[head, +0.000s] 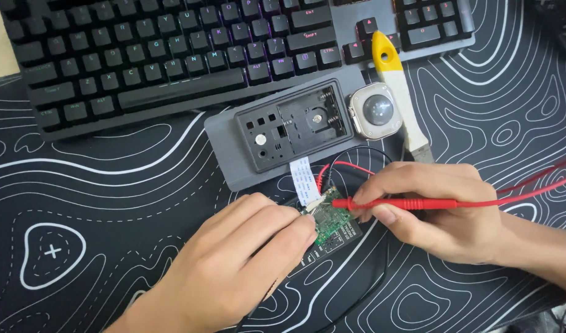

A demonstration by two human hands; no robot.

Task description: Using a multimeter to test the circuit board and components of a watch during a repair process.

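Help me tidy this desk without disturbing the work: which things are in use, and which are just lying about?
In use:
left hand
right hand
red probe
green circuit board
white ribbon cable
open grey case

Lying about:
keyboard
yellow-handled tool
watch body
patterned mat

Soft, even light falls from above and slightly ahead of the hands, bright enough to show every line of the patterned desk mat point(79, 203). Shadows are faint: a thin dark band under the left hand point(233, 265) and a softer one beneath the right hand point(437, 203). Just beyond the right hand, a round domed lens point(377, 110) catches a pale glare. Beyond the left hand, the keyboard point(172, 55) shows a purple glow between its keys. Focus is sharp around the fingers; the far right corners look slightly soft and darker.
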